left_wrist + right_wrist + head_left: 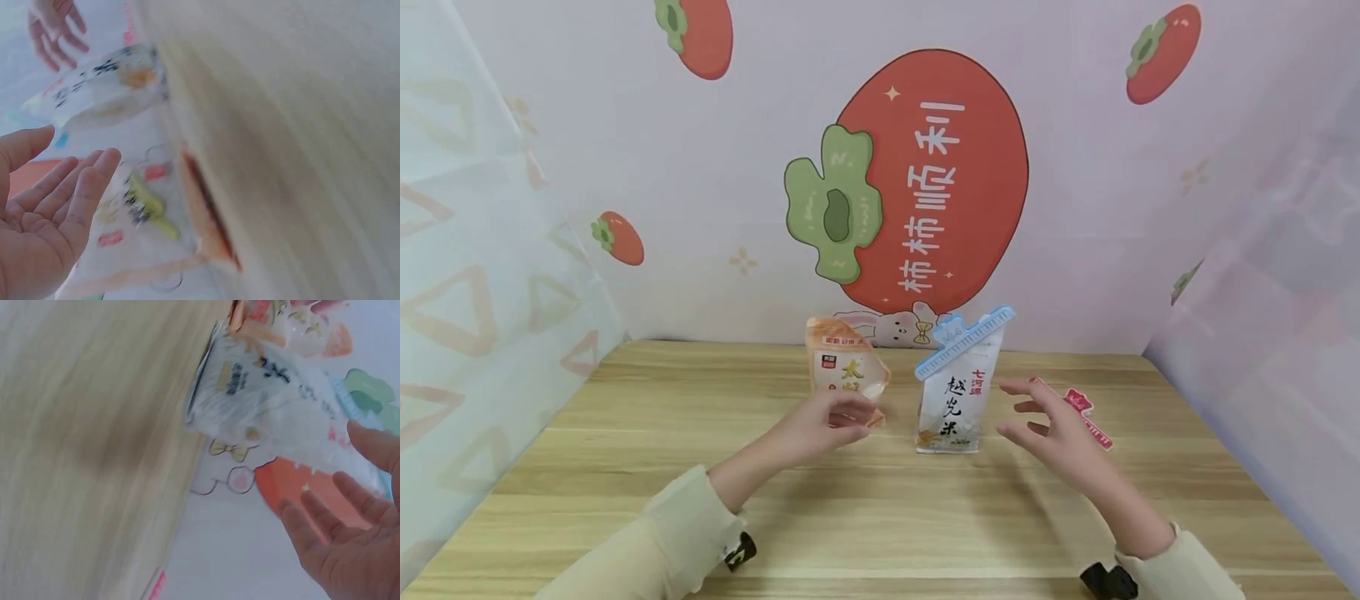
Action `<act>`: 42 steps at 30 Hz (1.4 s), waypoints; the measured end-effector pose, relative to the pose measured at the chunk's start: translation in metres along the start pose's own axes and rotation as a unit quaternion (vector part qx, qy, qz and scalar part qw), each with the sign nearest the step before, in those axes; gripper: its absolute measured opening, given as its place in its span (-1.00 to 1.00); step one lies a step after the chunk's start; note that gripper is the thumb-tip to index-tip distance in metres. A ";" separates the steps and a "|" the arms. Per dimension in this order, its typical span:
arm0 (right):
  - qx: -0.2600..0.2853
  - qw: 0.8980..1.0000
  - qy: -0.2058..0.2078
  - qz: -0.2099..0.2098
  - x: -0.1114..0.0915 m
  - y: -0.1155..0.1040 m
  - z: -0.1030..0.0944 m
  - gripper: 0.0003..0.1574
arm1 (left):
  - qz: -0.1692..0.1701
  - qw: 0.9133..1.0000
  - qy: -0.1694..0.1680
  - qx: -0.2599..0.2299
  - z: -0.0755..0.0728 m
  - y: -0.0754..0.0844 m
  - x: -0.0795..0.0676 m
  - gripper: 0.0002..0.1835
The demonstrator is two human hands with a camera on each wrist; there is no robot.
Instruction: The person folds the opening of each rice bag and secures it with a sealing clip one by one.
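Observation:
A white bag of rice [951,408] stands upright on the table, a light blue bag clip [966,342] set aslant across its top. To its left stands an orange and white rice bag [842,367], its top right corner folded or slanted. My left hand [820,429] is in front of the orange bag, hiding its lower part, with fingers loosely bent and nothing in them. Just right of the white bag hovers my right hand [1052,429], fingers spread and slightly bent, apart from it. In the right wrist view its palm [350,562] is bare.
A red bag clip [1093,421] lies on the wooden table [880,533] behind my right hand. A backdrop [700,250] printed with persimmons rises at the table's back edge, and pale curtains [467,292] hang on both sides.

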State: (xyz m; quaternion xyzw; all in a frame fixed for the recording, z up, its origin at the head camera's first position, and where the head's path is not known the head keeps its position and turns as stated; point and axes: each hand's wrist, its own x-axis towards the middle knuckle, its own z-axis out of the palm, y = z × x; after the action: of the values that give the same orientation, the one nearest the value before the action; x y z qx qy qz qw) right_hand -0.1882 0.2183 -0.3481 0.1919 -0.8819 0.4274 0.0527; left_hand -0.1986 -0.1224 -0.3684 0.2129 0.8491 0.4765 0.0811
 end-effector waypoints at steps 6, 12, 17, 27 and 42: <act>0.004 0.999 0.035 -0.007 -0.010 -0.015 0.010 -0.36 | 0.001 0.998 0.066 0.008 -0.024 0.001 -0.025 -0.61; 0.036 0.999 0.013 -0.003 -0.010 -0.023 0.030 -0.35 | -0.021 0.991 0.132 0.023 -0.040 -0.004 -0.041 -0.64; 0.067 0.998 -0.018 0.000 -0.002 -0.029 0.049 -0.36 | -0.020 0.985 0.163 0.051 -0.050 -0.011 -0.046 -0.66; 0.111 0.991 -0.071 0.006 0.014 -0.038 0.081 -0.32 | -0.017 0.980 0.182 0.076 -0.063 -0.025 -0.043 -0.70; 0.116 0.985 -0.119 0.056 0.029 -0.045 0.110 -0.08 | -0.018 0.988 0.138 0.062 -0.064 -0.046 -0.020 -0.42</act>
State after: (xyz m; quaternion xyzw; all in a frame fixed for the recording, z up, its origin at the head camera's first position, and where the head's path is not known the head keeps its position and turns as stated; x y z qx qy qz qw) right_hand -0.1904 0.0997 -0.3768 0.1968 -0.8355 0.5034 -0.0990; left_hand -0.2157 -0.2015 -0.3746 0.1348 0.8837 0.4464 -0.0414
